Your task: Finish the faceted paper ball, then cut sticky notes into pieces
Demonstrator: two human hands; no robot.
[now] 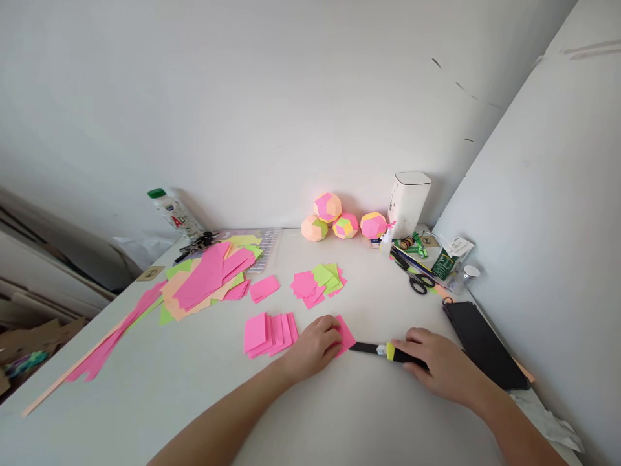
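Note:
My left hand is closed on a pink paper square near the middle of the white table. In my right hand is a black and yellow utility knife, lying low over the tabletop. Its dark blade end points left and meets the lower right edge of the pink square. Left of my left hand lies a fanned row of pink squares. Behind it is a loose pile of pink squares with green squares on its right side.
Paper sheets and strips spread over the left side. Paper balls and a white container stand by the wall. Scissors, a tray of supplies, and a black phone-like object are at right.

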